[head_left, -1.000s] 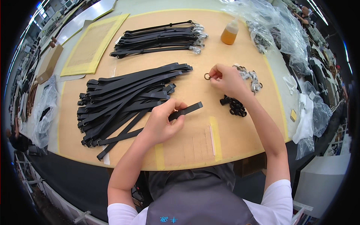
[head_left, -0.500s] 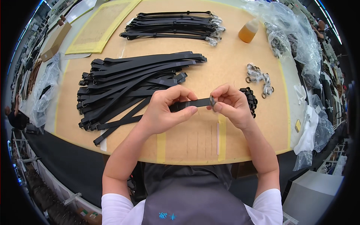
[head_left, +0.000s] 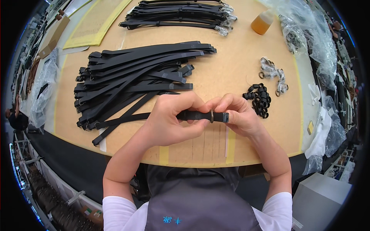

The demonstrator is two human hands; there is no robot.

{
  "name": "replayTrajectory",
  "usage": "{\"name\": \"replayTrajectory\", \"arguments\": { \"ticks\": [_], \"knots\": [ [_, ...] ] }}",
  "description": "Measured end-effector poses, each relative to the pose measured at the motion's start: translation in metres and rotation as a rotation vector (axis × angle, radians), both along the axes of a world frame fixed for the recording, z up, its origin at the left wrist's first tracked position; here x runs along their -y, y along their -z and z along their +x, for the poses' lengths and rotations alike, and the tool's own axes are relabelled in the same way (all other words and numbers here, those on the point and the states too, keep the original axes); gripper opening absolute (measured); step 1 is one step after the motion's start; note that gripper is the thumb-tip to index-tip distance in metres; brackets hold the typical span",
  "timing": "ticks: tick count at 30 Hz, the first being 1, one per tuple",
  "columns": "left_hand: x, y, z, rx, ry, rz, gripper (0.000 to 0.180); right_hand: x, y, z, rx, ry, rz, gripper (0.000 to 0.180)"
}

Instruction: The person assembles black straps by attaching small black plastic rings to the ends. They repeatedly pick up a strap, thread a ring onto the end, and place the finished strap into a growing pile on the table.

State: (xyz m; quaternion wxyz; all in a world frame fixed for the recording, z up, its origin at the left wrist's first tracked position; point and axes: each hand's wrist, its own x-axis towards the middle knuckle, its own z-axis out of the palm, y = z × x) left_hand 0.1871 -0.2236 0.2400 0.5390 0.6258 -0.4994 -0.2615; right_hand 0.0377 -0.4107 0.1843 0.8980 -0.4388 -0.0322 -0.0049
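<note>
A flat black strap [head_left: 192,115] stretches between my hands in front of me, its tail running left to the pile. My left hand [head_left: 171,119] is closed on it, fingers above and thumb below. A dark metal ring [head_left: 211,116] encircles the strap, and the strap's squared end pokes out to its right. My right hand [head_left: 243,115] is closed by the ring and that end; its fingertips are partly hidden, so its exact hold on the ring is unclear. Just beyond it lies a cluster of small black loops [head_left: 262,101].
Many black straps with buckles [head_left: 127,73] are heaped left of centre. Farther back lies a bundle of finished-looking straps [head_left: 173,18]. An amber-filled bottle [head_left: 261,24] and plastic-wrapped metal rings [head_left: 274,75] sit to the right. Clear plastic bags [head_left: 318,50] line the right edge.
The ring now sits farther along the strap, whose end sticks out past it. My hands have come closer together. The whole view has shifted slightly.
</note>
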Motion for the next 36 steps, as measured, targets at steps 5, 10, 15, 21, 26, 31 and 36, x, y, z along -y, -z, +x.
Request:
{"name": "replayTrajectory", "arguments": {
  "ticks": [5, 10, 15, 21, 26, 31, 36],
  "knots": [
    [0.001, 0.009, -0.006, 0.126, -0.003, -0.045, 0.016, -0.004, -0.020, -0.002, -0.228, -0.037, -0.077, 0.023],
    [0.000, 0.019, -0.009, 0.330, 0.037, -0.027, 0.019, -0.017, -0.039, -0.002, -0.411, -0.035, -0.225, 0.020],
    [0.006, 0.024, -0.016, 0.358, -0.024, 0.001, 0.022, -0.019, -0.028, -0.004, -0.424, 0.049, -0.329, 0.018],
    [0.005, 0.021, -0.008, 0.195, -0.011, 0.088, 0.024, -0.009, -0.033, -0.003, -0.420, 0.001, -0.273, 0.016],
    [0.005, 0.022, -0.007, 0.181, 0.005, 0.083, 0.023, -0.008, -0.032, -0.003, -0.421, -0.002, -0.280, 0.016],
    [0.006, 0.023, -0.006, 0.190, 0.022, 0.066, 0.023, -0.007, -0.033, -0.003, -0.431, -0.009, -0.306, 0.016],
    [0.006, 0.027, -0.007, 0.186, 0.012, 0.043, 0.023, -0.009, -0.032, -0.003, -0.457, -0.002, -0.326, 0.017]
  ]
}}
